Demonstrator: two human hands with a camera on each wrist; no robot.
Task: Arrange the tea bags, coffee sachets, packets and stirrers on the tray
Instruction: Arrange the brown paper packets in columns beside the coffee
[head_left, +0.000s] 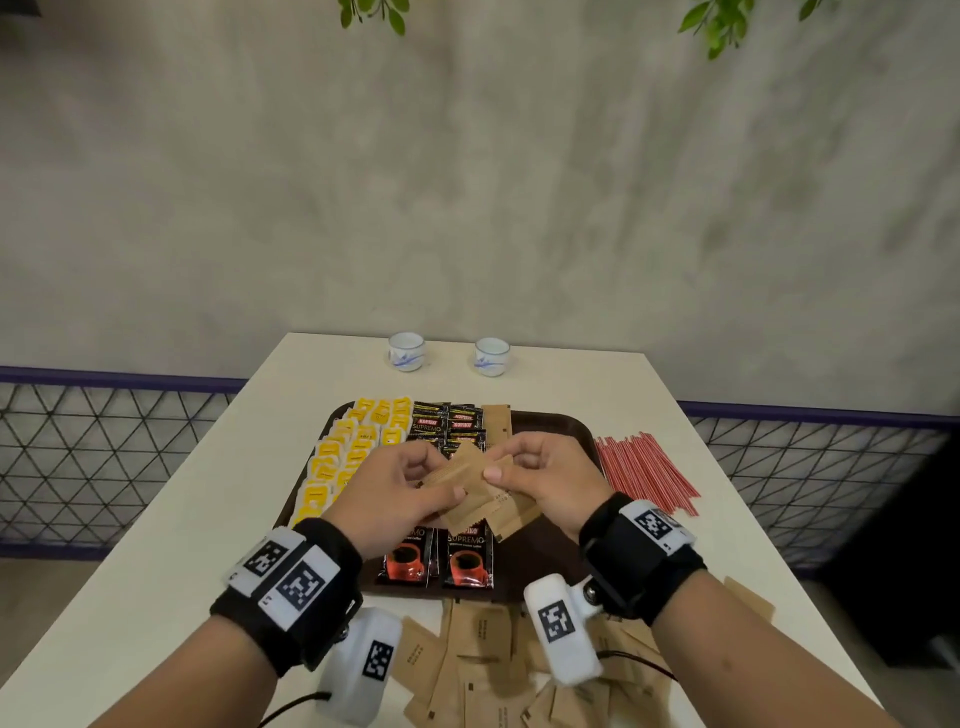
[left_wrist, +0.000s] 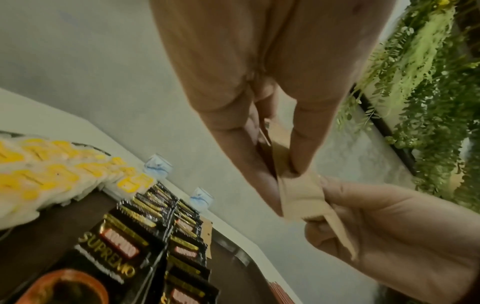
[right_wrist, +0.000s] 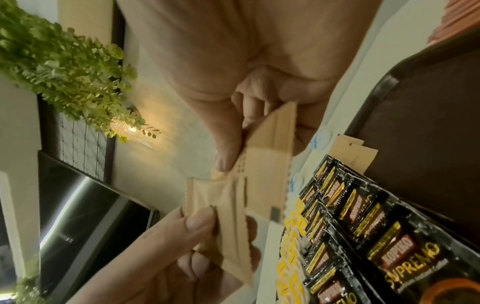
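Above the dark brown tray (head_left: 561, 426) both hands hold brown paper packets (head_left: 467, 483). My left hand (head_left: 405, 488) pinches a small bunch between thumb and fingers, and my right hand (head_left: 540, 478) pinches the packets' other side. In the left wrist view the brown packets (left_wrist: 298, 195) are pinched by both hands. The right wrist view shows the brown packets (right_wrist: 259, 174) fanned between the two thumbs. On the tray lie rows of yellow-tagged tea bags (head_left: 353, 447) at the left and black coffee sachets (head_left: 447, 421) in the middle, with two brown packets (head_left: 496, 418) beside them.
A heap of brown packets (head_left: 483, 660) lies on the white table (head_left: 670, 525) in front of the tray. Red stirrers (head_left: 644, 467) lie in a pile right of the tray. Two small white cups (head_left: 407, 351) (head_left: 491, 356) stand at the far edge.
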